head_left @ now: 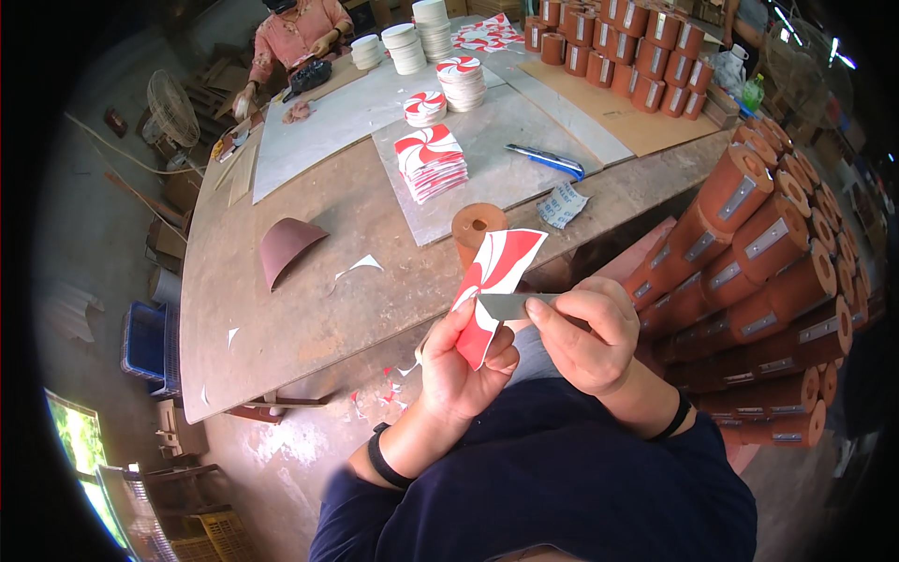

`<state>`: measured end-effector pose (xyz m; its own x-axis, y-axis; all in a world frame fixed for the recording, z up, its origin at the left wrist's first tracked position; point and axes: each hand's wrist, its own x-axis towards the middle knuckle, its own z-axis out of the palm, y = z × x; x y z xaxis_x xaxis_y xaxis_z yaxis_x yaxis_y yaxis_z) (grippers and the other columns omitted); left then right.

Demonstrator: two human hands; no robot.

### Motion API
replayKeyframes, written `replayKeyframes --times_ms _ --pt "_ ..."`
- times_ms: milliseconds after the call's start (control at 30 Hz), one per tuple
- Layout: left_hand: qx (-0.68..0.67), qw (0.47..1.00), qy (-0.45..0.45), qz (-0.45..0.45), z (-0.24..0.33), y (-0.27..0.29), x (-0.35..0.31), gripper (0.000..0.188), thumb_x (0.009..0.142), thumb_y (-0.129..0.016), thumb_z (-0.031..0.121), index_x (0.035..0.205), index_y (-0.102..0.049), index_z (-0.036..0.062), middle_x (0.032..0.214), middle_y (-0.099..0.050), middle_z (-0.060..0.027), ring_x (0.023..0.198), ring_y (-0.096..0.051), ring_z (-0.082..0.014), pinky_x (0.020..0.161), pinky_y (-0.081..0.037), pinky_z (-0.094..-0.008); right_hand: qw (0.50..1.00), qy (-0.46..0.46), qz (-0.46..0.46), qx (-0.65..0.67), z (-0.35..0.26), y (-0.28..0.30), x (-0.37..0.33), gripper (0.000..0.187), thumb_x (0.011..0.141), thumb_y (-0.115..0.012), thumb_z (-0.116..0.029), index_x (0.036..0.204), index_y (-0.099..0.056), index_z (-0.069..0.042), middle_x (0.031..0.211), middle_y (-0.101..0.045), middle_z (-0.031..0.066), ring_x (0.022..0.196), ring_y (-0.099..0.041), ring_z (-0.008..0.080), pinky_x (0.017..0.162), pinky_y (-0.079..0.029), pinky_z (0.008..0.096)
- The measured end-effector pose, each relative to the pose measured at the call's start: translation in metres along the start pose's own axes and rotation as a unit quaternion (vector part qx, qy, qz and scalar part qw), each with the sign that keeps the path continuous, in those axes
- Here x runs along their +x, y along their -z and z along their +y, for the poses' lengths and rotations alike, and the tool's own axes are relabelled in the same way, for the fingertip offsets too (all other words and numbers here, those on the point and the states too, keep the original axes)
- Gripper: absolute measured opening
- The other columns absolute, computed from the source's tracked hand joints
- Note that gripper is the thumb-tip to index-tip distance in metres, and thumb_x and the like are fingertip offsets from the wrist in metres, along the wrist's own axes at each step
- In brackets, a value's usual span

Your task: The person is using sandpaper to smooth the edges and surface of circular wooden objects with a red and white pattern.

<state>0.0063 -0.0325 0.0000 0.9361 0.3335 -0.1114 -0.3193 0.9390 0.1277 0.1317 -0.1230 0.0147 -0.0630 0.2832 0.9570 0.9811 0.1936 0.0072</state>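
My left hand (451, 375) pinches a square red-and-white swirl-printed sheet (513, 258), tilted up in front of me. Between the fingers of my right hand (595, 335) is a flat grey piece (510, 306) with a slanted end, which overlaps the sheet near my left thumb. Whether that piece is a blade or peeled backing, I cannot tell. Behind the sheet, a brown cylinder (468, 220) with a hole in its top stands on the table, partly hidden. Beyond it sits a stack of similar swirl sheets (433, 169).
On the table (281, 337) lie a blue utility knife (548, 161), crumpled printed paper (564, 204), a curved brown piece (290, 248) and white scraps (361, 265). Round stacks (464, 89) stand farther back. Brown cylinders (740, 272) are piled at right. A person (298, 42) works across the table.
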Motion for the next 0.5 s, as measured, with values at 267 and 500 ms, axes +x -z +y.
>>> replayKeyframes --times_ms 267,500 --pt "-0.045 0.998 0.027 -0.037 -0.0015 0.0077 -0.001 0.022 0.086 -0.047 0.024 0.097 -0.048 0.0051 0.072 -0.049 0.0 0.054 -0.04 -0.0073 0.049 -0.034 -0.0204 0.999 0.037 0.015 -0.001 0.0001 -0.0008 0.0027 0.028 0.059 -0.065 -0.011 0.085 -0.065 -0.002 0.076 -0.048 0.0013 0.056 -0.043 0.0136 0.047 -0.037 0.0258" --pt "-0.088 0.993 0.066 -0.041 -0.0038 0.0053 -0.0005 0.018 0.085 -0.047 0.02 0.086 -0.05 0.0031 0.067 -0.045 0.0014 0.055 -0.04 -0.0069 0.049 -0.034 -0.0204 0.999 0.031 0.026 -0.007 -0.0026 -0.0001 0.0047 0.027 0.058 -0.064 -0.01 0.084 -0.066 -0.003 0.077 -0.048 0.001 0.056 -0.043 0.014 0.048 -0.038 0.026"
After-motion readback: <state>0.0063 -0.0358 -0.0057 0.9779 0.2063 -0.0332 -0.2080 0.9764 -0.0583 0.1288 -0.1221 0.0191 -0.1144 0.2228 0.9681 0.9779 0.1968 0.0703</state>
